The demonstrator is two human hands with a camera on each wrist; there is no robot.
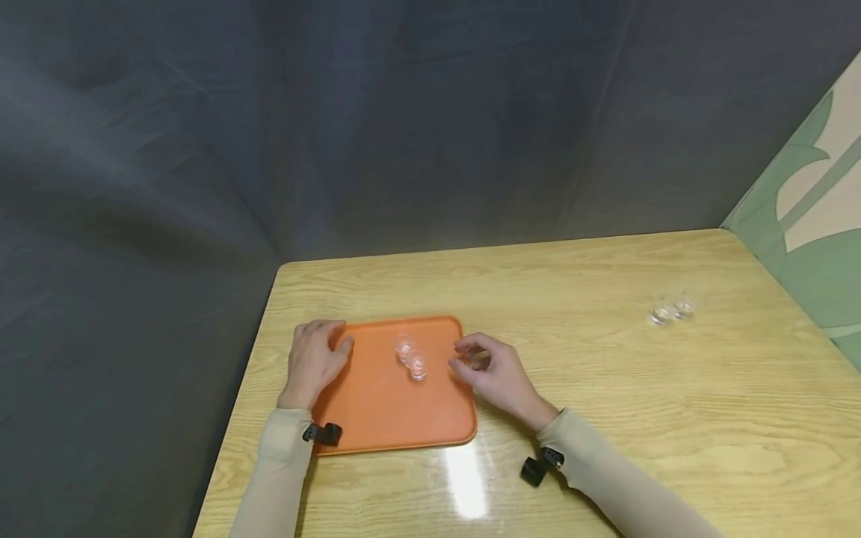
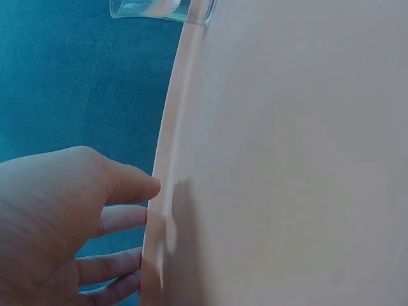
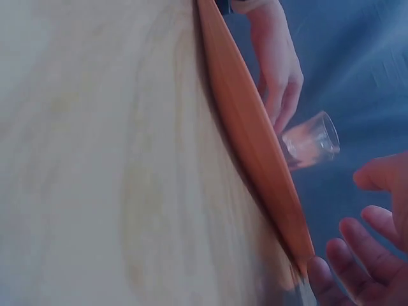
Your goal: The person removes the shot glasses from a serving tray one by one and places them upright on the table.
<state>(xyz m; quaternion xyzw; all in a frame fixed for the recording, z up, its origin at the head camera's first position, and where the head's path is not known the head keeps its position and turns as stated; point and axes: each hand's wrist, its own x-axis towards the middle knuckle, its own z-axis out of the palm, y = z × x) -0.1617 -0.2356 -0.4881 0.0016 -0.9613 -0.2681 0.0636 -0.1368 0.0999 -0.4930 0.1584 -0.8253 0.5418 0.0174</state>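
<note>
An orange tray (image 1: 397,418) lies on the table. Two small clear shot glasses stand on it near its upper middle, the rear glass (image 1: 404,348) close to the front one (image 1: 417,366). At the tray's left rim is my left hand (image 1: 315,362), thumb apart from the fingers; in the left wrist view the thumb tip meets the rim (image 2: 167,146). My right hand (image 1: 498,377) is by the right rim, fingers spread and loosely bent with nothing between them. One shot glass (image 3: 312,141) shows beyond the rim in the right wrist view.
Two more clear glasses, a left one (image 1: 661,314) and a right one (image 1: 683,307), stand at the far right of the wooden table (image 1: 572,291). Dark cloth (image 1: 430,134) hangs behind and to the left. A leaf-patterned panel (image 1: 821,209) borders the right side.
</note>
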